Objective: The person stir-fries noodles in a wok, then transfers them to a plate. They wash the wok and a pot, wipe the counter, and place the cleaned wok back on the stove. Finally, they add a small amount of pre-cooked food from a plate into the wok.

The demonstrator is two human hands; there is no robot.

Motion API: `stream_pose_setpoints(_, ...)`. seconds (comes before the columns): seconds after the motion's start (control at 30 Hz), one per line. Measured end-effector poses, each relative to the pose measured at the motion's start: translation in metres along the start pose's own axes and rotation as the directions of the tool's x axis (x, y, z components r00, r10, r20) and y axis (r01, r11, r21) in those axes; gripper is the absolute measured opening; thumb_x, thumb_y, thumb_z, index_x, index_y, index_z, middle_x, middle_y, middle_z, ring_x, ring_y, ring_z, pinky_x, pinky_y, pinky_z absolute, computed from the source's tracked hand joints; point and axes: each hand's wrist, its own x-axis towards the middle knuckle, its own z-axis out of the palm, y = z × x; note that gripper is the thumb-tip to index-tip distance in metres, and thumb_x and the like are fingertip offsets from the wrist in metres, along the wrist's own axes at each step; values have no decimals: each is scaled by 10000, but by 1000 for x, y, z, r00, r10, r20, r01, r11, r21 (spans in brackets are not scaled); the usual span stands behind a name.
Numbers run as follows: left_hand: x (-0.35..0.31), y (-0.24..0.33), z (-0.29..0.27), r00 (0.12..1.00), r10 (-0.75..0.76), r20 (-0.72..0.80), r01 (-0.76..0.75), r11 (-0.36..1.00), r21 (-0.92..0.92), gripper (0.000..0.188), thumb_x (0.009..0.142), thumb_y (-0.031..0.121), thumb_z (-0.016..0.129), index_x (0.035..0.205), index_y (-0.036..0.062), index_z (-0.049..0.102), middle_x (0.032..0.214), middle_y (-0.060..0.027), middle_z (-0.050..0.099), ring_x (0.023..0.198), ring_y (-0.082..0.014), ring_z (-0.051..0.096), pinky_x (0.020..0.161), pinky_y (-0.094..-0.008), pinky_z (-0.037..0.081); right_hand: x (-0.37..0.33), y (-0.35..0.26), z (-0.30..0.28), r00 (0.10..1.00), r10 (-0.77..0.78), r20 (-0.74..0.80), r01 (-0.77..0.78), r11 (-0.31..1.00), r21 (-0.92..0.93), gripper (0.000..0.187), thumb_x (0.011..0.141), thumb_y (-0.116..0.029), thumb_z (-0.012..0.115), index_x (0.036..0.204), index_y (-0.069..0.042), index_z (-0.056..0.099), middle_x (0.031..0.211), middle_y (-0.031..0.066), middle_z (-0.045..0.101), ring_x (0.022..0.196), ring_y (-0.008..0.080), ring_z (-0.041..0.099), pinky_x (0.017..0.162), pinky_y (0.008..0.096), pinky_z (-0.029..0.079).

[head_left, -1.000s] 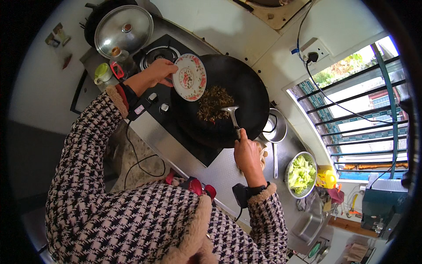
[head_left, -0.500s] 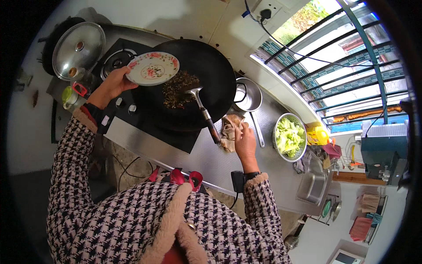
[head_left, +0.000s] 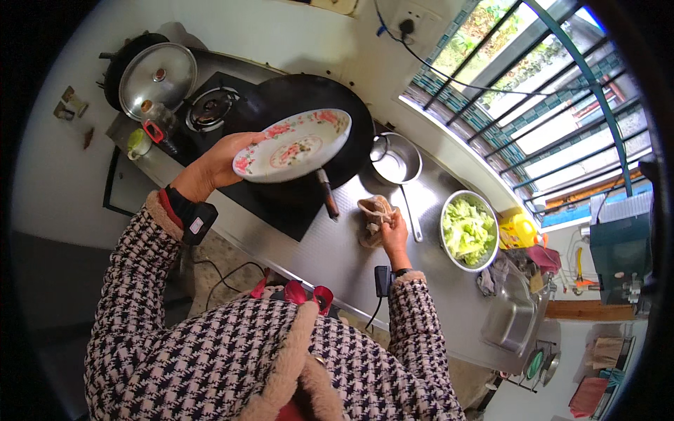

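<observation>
My left hand [head_left: 219, 165] is closed on the rim of a white plate [head_left: 293, 151] with a red flower pattern. The plate is tilted above the near side of a big black wok [head_left: 316, 91], and dark bits of food cling to its middle. It hides the wok's contents and the head of the spatula; only the dark spatula handle [head_left: 326, 195] sticks out over the near rim. On the counter right of the wok, my right hand [head_left: 394, 237] has its fingers closed on a crumpled brown cloth [head_left: 373, 214].
A small steel saucepan [head_left: 397, 160] stands right of the wok. Beyond it are a bowl of green lettuce [head_left: 469, 230], a yellow container [head_left: 518, 230] and the sink [head_left: 511, 319]. At the left are a glass jar [head_left: 158, 123], a second burner [head_left: 212, 109] and a lidded pan [head_left: 158, 77].
The plate has moved right and nearer to me, now covering the food in the wok. My right hand has taken hold of the cloth and bunched it up. The view has shifted slightly.
</observation>
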Motion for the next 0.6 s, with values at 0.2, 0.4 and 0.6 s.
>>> stream_pose_setpoints(0.2, -4, -5, 67, 486, 230, 843, -840, -144, 523, 248, 955, 150, 468, 1089, -39, 556, 1061, -113, 625, 930, -190, 627, 795, -300, 509, -17, -20, -59, 968, 177, 180, -248, 532, 809, 77, 906, -95, 478, 941, -65, 540, 856, 4, 577, 680, 75, 479, 627, 216, 412)
stream_pose_setpoints(0.4, 33, -99, 97, 893, -252, 373, -79, 729, 680, 321, 991, 267, 430, 1108, 2, 570, 1003, -22, 602, 904, -83, 546, 799, -250, 460, -20, -42, -78, 944, 21, 330, -325, 234, 916, 237, 964, -254, 446, 1013, -57, 568, 1014, 56, 622, 913, 160, 606, 824, 315, 504)
stream_pose_setpoints(0.6, 65, -156, 111, 830, -376, 411, -121, 599, 792, 404, 984, 338, 438, 1170, 3, 566, 1038, -46, 612, 931, -109, 560, 815, -292, 484, -28, -63, -67, 851, 44, 523, -518, 224, 825, 162, 902, -230, 471, 987, -110, 542, 857, 39, 599, 707, 127, 592, 596, 257, 512)
